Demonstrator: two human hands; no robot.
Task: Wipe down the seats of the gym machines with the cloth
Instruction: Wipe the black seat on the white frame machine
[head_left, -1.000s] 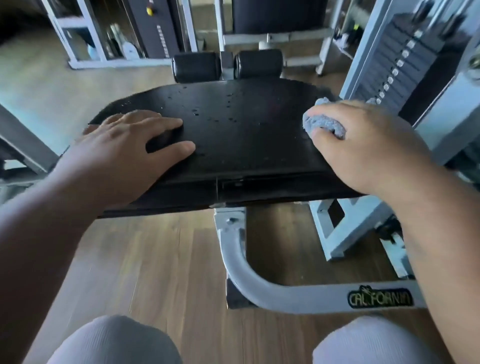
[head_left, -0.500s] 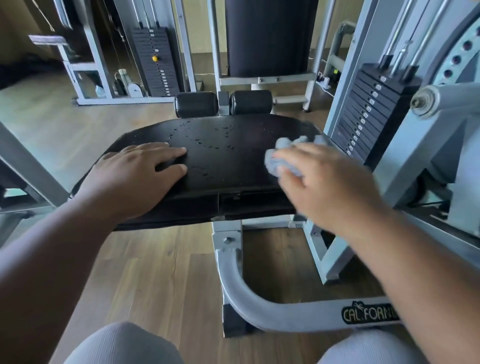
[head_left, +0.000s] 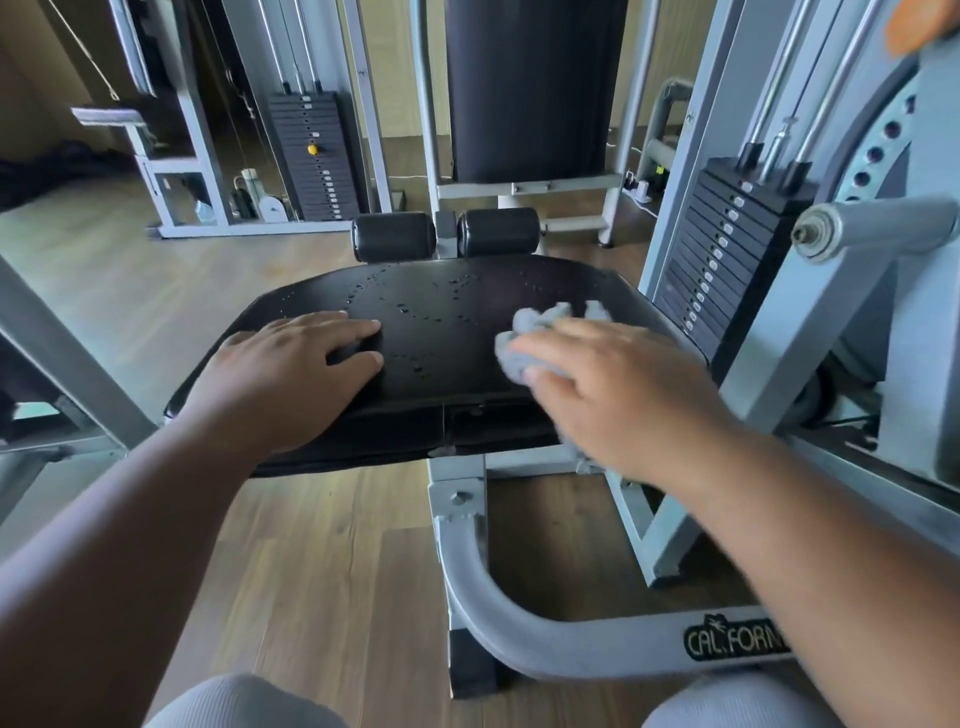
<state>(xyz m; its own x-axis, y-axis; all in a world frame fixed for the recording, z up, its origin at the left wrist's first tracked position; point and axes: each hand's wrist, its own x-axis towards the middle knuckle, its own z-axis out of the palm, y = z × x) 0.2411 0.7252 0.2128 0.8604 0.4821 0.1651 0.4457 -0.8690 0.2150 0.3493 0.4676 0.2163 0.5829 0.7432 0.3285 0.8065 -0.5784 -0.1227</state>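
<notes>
Black padded seat (head_left: 441, 332) of a gym machine at centre, seen from above by someone crouched in front of it, knees in pale ribbed fabric at the bottom edge. Water droplets (head_left: 415, 296) scattered over the middle and far part of the seat.

On the left half of the seat: left hand (head_left: 291, 379), palm down, resting flat on the padding, fingers (head_left: 358, 328) straight and slightly spread, tips pointing toward the seat's centre.

On the right half of the seat: right hand (head_left: 618, 389), pressing a crumpled grey cloth (head_left: 540, 338) against the padding near the seat's front right edge. Fingers curled loosely over the cloth, bunched folds sticking out beyond the fingertips toward the seat's far side. A little more cloth showing under the wrist, just off the seat's front edge.

Behind the seat: two black foam rollers (head_left: 447, 235) side by side, then an upright black back pad (head_left: 535, 88) on another machine. Far behind the seat to the left, a weight stack with a yellow pin (head_left: 312, 149). Right of the seat, a second weight stack (head_left: 722, 249) in a pale grey frame. Below the seat, a curved grey frame tube (head_left: 519, 639) with a partly hidden logo, on wooden floor (head_left: 322, 571).
</notes>
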